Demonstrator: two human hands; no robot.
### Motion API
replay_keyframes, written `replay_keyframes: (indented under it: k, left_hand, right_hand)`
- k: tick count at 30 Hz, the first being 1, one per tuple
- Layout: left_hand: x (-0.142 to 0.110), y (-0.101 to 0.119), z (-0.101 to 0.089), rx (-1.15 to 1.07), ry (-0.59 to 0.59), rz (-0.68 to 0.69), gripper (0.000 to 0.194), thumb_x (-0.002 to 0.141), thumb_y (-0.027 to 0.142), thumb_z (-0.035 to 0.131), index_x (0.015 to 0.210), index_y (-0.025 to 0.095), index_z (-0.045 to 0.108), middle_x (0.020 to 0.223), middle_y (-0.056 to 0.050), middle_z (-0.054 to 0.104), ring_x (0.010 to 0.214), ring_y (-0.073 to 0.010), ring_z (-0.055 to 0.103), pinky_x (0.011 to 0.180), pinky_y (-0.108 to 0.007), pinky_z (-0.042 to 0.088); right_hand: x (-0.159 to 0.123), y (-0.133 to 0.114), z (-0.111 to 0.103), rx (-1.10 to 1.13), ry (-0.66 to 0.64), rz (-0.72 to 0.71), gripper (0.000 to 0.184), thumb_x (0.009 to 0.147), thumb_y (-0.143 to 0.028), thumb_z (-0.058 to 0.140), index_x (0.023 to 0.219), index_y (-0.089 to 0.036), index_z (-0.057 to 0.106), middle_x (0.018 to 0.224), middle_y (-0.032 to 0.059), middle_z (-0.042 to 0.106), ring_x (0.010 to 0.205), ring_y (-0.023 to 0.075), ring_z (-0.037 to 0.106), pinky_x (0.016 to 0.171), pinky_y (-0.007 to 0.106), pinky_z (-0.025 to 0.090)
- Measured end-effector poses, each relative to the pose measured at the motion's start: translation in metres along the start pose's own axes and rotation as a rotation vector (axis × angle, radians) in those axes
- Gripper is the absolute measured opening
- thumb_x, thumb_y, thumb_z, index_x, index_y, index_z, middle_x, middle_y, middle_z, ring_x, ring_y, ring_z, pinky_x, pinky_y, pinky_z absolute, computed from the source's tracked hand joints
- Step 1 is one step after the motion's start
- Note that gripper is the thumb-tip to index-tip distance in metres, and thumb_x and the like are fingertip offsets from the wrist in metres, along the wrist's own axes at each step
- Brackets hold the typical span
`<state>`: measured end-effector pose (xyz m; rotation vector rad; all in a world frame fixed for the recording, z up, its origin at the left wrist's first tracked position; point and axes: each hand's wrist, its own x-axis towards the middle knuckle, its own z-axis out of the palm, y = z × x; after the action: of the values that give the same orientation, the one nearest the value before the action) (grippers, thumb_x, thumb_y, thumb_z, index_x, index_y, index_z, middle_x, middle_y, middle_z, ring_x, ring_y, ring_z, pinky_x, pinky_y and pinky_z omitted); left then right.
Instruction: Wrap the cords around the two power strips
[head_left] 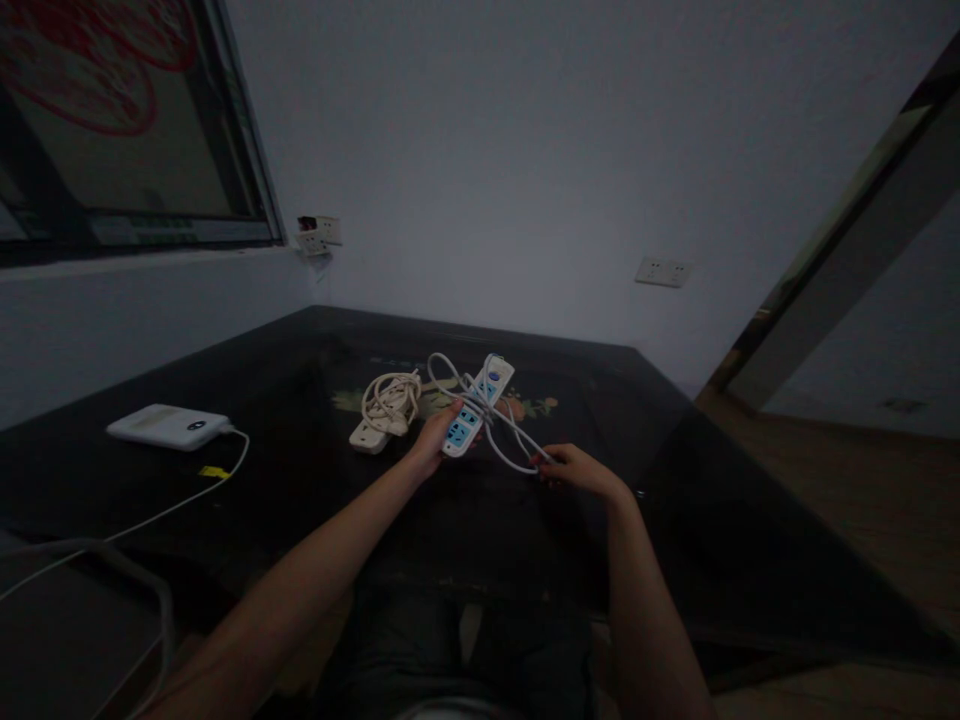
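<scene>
My left hand [437, 437] is closed around the lower end of a white power strip [456, 434] with blue socket faces, held tilted above the table. A pale cord [517, 428] wraps the strip's middle and spreads out in loops on both sides. To the right, my right hand [568, 468] pinches the cord where it runs away from the strip. Left of my left hand lies a second power strip [367, 436], cream coloured, with its own cord [391, 400] bundled on top. Part of my left hand is hidden behind the strip it holds.
The dark table [720, 520] has a flower pattern. At its left lies a white power bank [169, 427] with a cable [241, 455] trailing off the near left edge, beside a yellow scrap [214, 472]. Wall sockets [663, 272] sit behind the table.
</scene>
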<state>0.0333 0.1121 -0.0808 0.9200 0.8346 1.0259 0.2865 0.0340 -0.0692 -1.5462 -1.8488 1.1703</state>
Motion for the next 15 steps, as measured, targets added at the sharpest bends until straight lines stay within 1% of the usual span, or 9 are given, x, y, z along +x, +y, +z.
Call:
replay_keyframes:
  k: [3, 6, 8, 11, 15]
  left_hand:
    - [-0.0008, 0.0005, 0.0004, 0.017, 0.018, 0.011, 0.035, 0.084, 0.043, 0.055, 0.091, 0.010, 0.065, 0.072, -0.011, 0.072, 0.055, -0.0196, 0.068, 0.048, -0.027, 0.054]
    - [-0.0019, 0.0018, 0.0021, 0.023, 0.041, 0.009, 0.033, 0.085, 0.042, 0.055, 0.091, 0.011, 0.065, 0.069, -0.010, 0.071, 0.053, -0.0194, 0.067, 0.047, -0.027, 0.053]
    - [-0.0020, 0.0022, 0.0025, 0.025, 0.043, 0.008, 0.035, 0.085, 0.043, 0.055, 0.093, 0.011, 0.064, 0.069, -0.010, 0.071, 0.053, -0.0199, 0.067, 0.047, -0.028, 0.053]
    - [-0.0008, 0.0018, 0.0013, 0.026, 0.043, 0.014, 0.037, 0.084, 0.044, 0.056, 0.096, 0.011, 0.065, 0.071, -0.011, 0.071, 0.056, -0.0212, 0.068, 0.048, -0.029, 0.053]
    - [0.0013, 0.0014, -0.0020, 0.008, 0.055, 0.031, 0.034, 0.083, 0.042, 0.057, 0.095, 0.011, 0.066, 0.073, -0.011, 0.072, 0.059, -0.0214, 0.069, 0.049, -0.028, 0.053]
  right_hand:
    - [0.0002, 0.0018, 0.0008, 0.001, -0.020, -0.030, 0.031, 0.068, -0.024, 0.061, 0.097, -0.014, 0.063, 0.077, 0.0006, 0.061, 0.066, 0.0124, 0.055, 0.059, 0.023, 0.043]
    - [0.0016, 0.0025, 0.0026, -0.020, -0.025, -0.016, 0.034, 0.063, -0.021, 0.066, 0.096, -0.014, 0.063, 0.075, -0.0003, 0.060, 0.065, 0.0122, 0.054, 0.058, 0.023, 0.043]
    - [0.0029, 0.0028, 0.0041, -0.035, -0.016, -0.005, 0.031, 0.062, -0.022, 0.068, 0.092, -0.014, 0.063, 0.072, -0.0009, 0.059, 0.062, 0.0118, 0.053, 0.055, 0.022, 0.043]
    - [0.0043, 0.0042, 0.0057, -0.023, -0.016, 0.007, 0.027, 0.064, -0.026, 0.069, 0.087, -0.015, 0.062, 0.069, -0.0016, 0.057, 0.058, 0.0111, 0.053, 0.050, 0.022, 0.043]
    - [0.0060, 0.0087, 0.0063, 0.034, -0.015, -0.005, 0.023, 0.068, -0.030, 0.067, 0.083, -0.015, 0.059, 0.065, -0.0026, 0.055, 0.054, 0.0103, 0.054, 0.049, 0.022, 0.045]
